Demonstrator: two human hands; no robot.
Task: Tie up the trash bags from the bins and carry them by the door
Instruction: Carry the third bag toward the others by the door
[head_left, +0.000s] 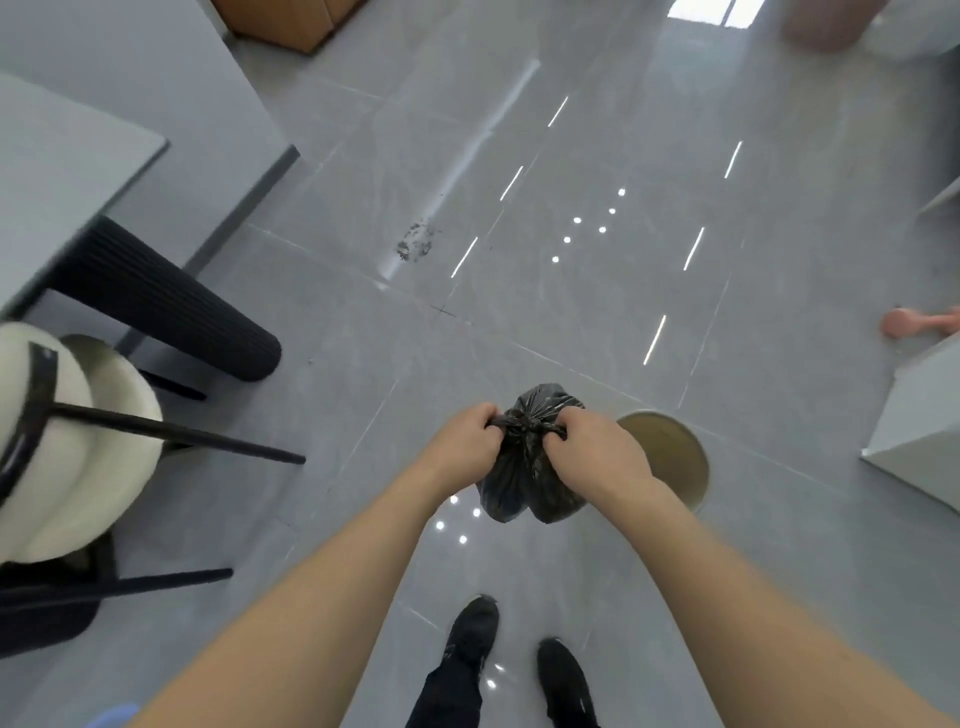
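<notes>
Grey glossy floor tiles (571, 322) fill the room and mirror the ceiling lights. Nearest, below the grip, stand the person's two black shoes (470, 636). Above them both bare forearms reach forward to a black trash bag (524, 478) held off the floor. The left hand (465, 444) has its fingers curled round one twisted end of the bag's neck, and the right hand (597, 447) pinches the other end; a knot (527, 428) sits between the two fists. The full body of the bag hangs under the knot. Just right of the right hand, partly hidden behind its wrist, stands a round tan bin (670, 457) with its mouth open. Well left of the grip are a white cushioned chair (67, 447) with black legs and a ribbed black table base (171, 306) under a grey tabletop (62, 176). Beyond the grip, a dark smudge (418, 241) marks the tiles. Far right stands a white cabinet corner (919, 431).
</notes>
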